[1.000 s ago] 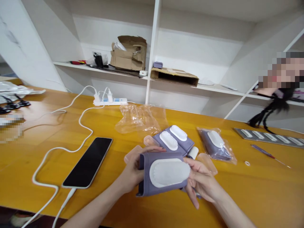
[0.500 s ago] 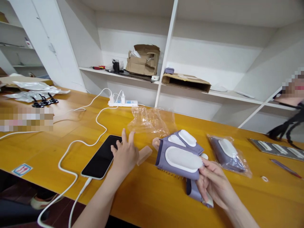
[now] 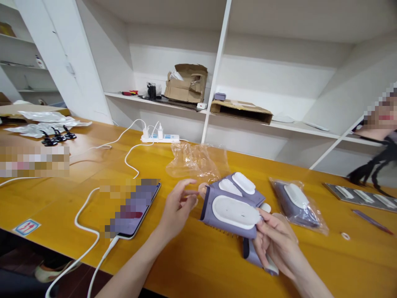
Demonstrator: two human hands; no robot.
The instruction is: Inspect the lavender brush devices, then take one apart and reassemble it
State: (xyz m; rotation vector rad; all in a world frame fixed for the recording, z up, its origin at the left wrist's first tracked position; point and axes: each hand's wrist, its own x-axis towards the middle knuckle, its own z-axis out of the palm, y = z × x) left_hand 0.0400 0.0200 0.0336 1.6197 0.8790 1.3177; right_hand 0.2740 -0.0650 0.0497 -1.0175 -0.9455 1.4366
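My right hand [image 3: 274, 240] grips a purple device with a white oval pad [image 3: 232, 212] by its right end, tilted above the yellow table [image 3: 192, 256]. A second purple piece [image 3: 254, 255] sits under the same hand. My left hand [image 3: 179, 205] hovers just left of the device, fingers loosely curled and apart, holding nothing. Behind the held device lie two more purple devices with white pads [image 3: 240, 186]. A phone [image 3: 135, 209] with its screen lit lies to the left of my left hand.
A bagged purple device [image 3: 294, 203] lies to the right, an empty clear bag [image 3: 197, 161] behind. A white cable [image 3: 89, 240] runs from the phone to a power strip [image 3: 159, 137]. Shelves hold cardboard boxes [image 3: 186, 82]. Another person sits at the far right. A screwdriver [image 3: 372, 221] lies at right.
My left hand let go of the device, touched the phone, then came back toward the device. The phone screen has lit up. My right hand kept hold of the device.
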